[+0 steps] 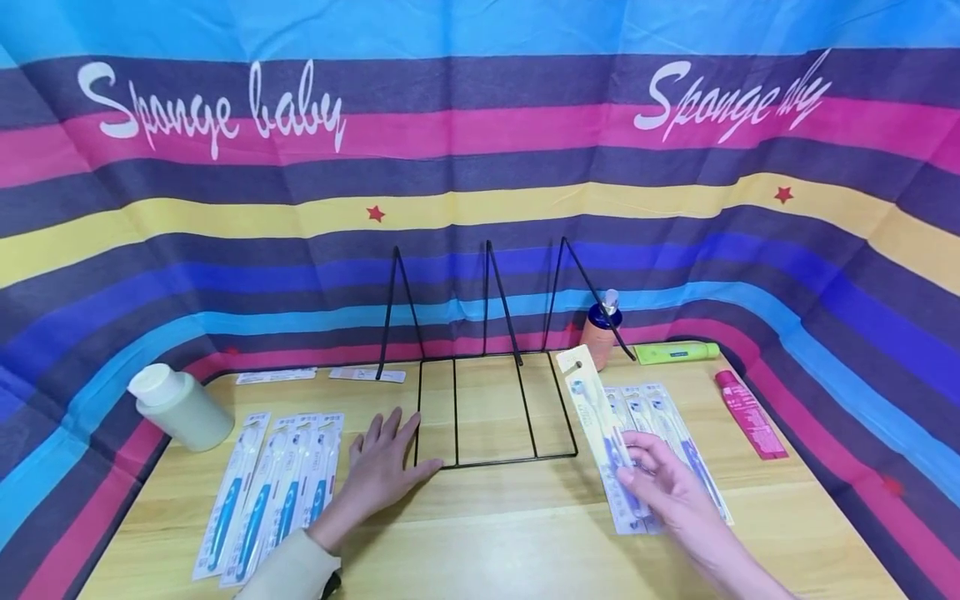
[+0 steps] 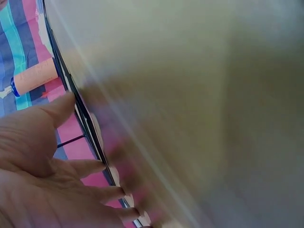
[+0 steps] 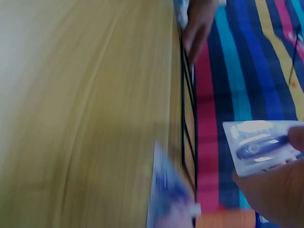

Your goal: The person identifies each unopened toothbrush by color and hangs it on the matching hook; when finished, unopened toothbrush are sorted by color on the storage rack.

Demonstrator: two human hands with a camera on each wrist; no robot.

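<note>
My right hand (image 1: 667, 483) pinches a packaged toothbrush (image 1: 596, 408) between thumb and fingers, its card raised and leaning left. The same package (image 3: 259, 147) shows its purple handle in the right wrist view. Beneath it lie several more purple toothbrush packs (image 1: 678, 433) on the table. With fingers spread, my left hand (image 1: 386, 462) rests at the left side of a black wire rack (image 1: 495, 461), the thumb by its front left corner. In the left wrist view the fingers of that hand (image 2: 52, 175) reach to the wire. Three upright triangular dividers rise from the rack's back.
Several blue toothbrush packs (image 1: 273, 492) lie at left, near a white-capped bottle (image 1: 183, 408). Two flat packets (image 1: 367, 374) lie at the back. An orange pump bottle (image 1: 598, 337), a green tube (image 1: 675, 352) and a red tube (image 1: 752, 417) are at right. Striped cloth (image 1: 480, 183) surrounds the table.
</note>
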